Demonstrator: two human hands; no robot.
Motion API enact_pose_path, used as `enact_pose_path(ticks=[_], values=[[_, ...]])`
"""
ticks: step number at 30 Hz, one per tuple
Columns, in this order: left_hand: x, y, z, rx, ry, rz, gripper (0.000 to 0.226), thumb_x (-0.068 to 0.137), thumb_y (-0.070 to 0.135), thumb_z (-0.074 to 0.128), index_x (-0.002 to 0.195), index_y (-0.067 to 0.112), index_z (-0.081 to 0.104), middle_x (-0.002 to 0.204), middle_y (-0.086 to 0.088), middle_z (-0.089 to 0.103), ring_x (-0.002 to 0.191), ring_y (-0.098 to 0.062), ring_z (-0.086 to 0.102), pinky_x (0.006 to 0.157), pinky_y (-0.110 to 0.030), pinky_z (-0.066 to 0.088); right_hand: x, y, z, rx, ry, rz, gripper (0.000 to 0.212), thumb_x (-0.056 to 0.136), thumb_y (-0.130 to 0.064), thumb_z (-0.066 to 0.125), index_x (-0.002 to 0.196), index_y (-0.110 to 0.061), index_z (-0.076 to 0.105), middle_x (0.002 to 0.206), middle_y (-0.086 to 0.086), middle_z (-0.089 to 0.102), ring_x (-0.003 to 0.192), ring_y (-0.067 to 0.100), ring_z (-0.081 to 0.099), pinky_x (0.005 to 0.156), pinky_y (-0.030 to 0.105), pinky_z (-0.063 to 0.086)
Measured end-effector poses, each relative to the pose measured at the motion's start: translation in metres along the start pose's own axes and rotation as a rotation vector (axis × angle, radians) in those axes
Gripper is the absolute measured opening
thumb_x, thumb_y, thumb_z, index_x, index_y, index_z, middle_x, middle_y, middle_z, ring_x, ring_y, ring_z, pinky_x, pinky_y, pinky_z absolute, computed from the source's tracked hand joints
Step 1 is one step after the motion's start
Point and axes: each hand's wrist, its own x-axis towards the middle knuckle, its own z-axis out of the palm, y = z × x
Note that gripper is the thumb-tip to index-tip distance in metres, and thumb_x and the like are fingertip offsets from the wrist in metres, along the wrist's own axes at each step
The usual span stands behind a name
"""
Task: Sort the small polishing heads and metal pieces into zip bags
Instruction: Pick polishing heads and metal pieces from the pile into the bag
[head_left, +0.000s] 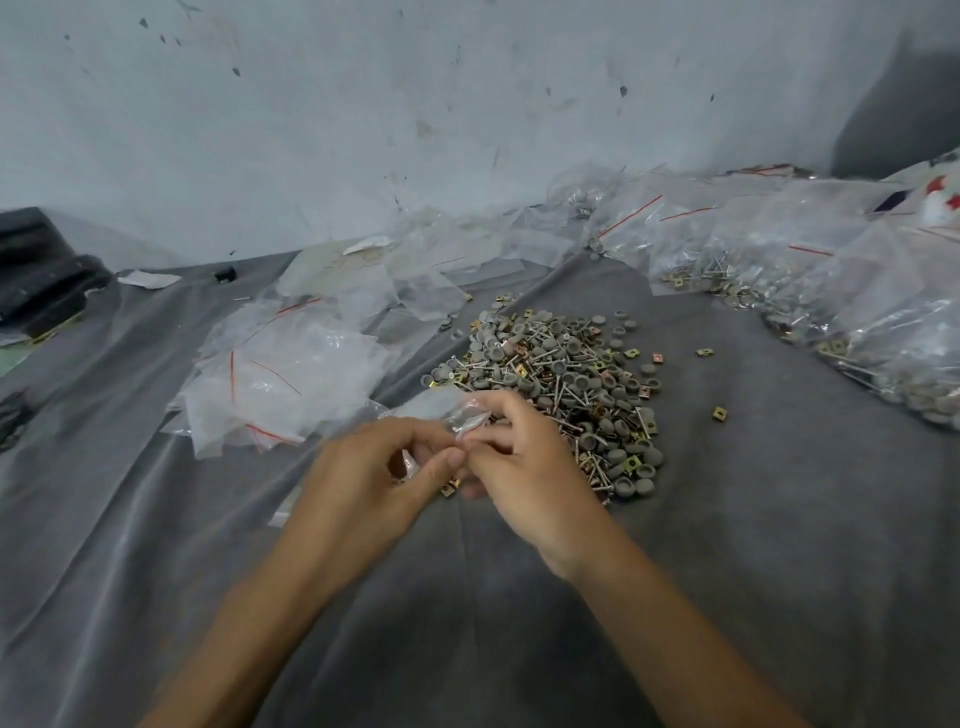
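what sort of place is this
Probably an informal packing spot, perhaps at home: a loose pile of parts on a grey cloth, zip bags heaped along a stained wall.

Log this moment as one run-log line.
left hand: pinches small zip bag | right hand: pinches same bag | pile of polishing heads and metal pieces: loose on grey cloth | filled bags: far right

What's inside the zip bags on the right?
The filled bags show grey polishing heads, metal pins and gold square pieces through clear plastic. Glare and overlapping bags hide the rest.
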Motion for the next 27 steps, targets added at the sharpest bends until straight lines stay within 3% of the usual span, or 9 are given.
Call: enact_pose_path(ticks=[2,4,10,14,19,22,25,27], values=[[-0.001,-0.009,0.003,-0.064,-0.012,-0.061,0.007,0.089,0.031,0.076,0.089,0.038,0.074,0.080,0.016,0.070,0.061,-0.008,0.055,0.058,-0.023,0.042,0.002,0.003,-0.002,-0.092,-0.009,-0.028,0.041,0.099,-0.011,0.061,0.133,-0.032,0.053,0.112,-0.003,0.073,0.093,0.007,0.072,0.085,0.032,0.061],[-0.002,-0.015,0.004,-0.098,-0.031,-0.104,0.005,0.092,0.031,0.073,0.092,0.036,0.072,0.080,0.016,0.069,0.058,-0.010,0.055,0.055,-0.021,0.042,0.003,0.005,-0.005,-0.154,-0.034,-0.059,0.044,0.097,-0.013,0.064,0.135,-0.034,0.052,0.110,-0.004,0.074,0.098,0.006,0.071,0.092,0.037,0.059],[-0.008,-0.018,0.005,-0.028,0.142,-0.141,0.005,0.097,0.035,0.059,0.093,0.033,0.057,0.077,0.012,0.067,0.061,-0.010,0.060,0.061,-0.035,0.049,0.001,0.007,-0.004,-0.386,-0.008,-0.113,0.036,0.098,-0.024,0.065,0.128,-0.038,0.053,0.107,-0.011,0.074,0.095,0.003,0.068,0.087,0.028,0.055],[-0.016,-0.012,0.008,0.103,0.030,-0.076,0.028,0.087,0.041,0.067,0.107,0.039,0.048,0.089,0.020,0.063,0.070,-0.007,0.062,0.058,-0.019,0.044,0.001,0.007,0.004,-0.154,-0.027,-0.037,0.030,0.097,-0.018,0.060,0.119,-0.039,0.058,0.104,-0.006,0.074,0.091,0.007,0.071,0.082,0.033,0.059],[-0.019,-0.009,0.010,0.175,-0.041,-0.028,0.028,0.088,0.040,0.061,0.111,0.044,0.046,0.069,0.018,0.061,0.067,-0.004,0.060,0.052,-0.022,0.039,-0.003,0.008,0.012,-0.053,-0.104,0.004,0.029,0.089,-0.025,0.068,0.114,-0.039,0.062,0.098,-0.007,0.076,0.091,0.013,0.074,0.082,0.043,0.063],[-0.021,-0.005,0.010,0.176,0.043,-0.009,0.022,0.089,0.041,0.048,0.111,0.040,0.050,0.058,0.013,0.055,0.057,-0.011,0.056,0.051,-0.035,0.045,-0.004,0.009,0.011,-0.018,-0.073,-0.022,0.023,0.094,-0.020,0.066,0.114,-0.030,0.064,0.098,-0.003,0.077,0.086,0.015,0.075,0.074,0.038,0.063],[-0.023,-0.001,0.003,0.250,0.224,0.015,0.027,0.091,0.034,0.043,0.113,0.036,0.058,0.051,0.009,0.043,0.048,-0.016,0.052,0.048,-0.037,0.050,-0.004,0.013,0.007,-0.235,0.046,-0.060,0.026,0.095,-0.018,0.065,0.117,-0.032,0.061,0.097,-0.005,0.076,0.081,0.013,0.074,0.076,0.041,0.062],[-0.025,0.000,0.000,0.273,0.257,0.047,0.030,0.091,0.032,0.045,0.116,0.036,0.062,0.051,0.009,0.040,0.046,-0.017,0.050,0.047,-0.037,0.051,-0.006,0.014,0.008,-0.431,0.046,-0.130,0.031,0.093,-0.023,0.066,0.119,-0.037,0.057,0.092,-0.010,0.074,0.079,0.006,0.071,0.075,0.034,0.059]])
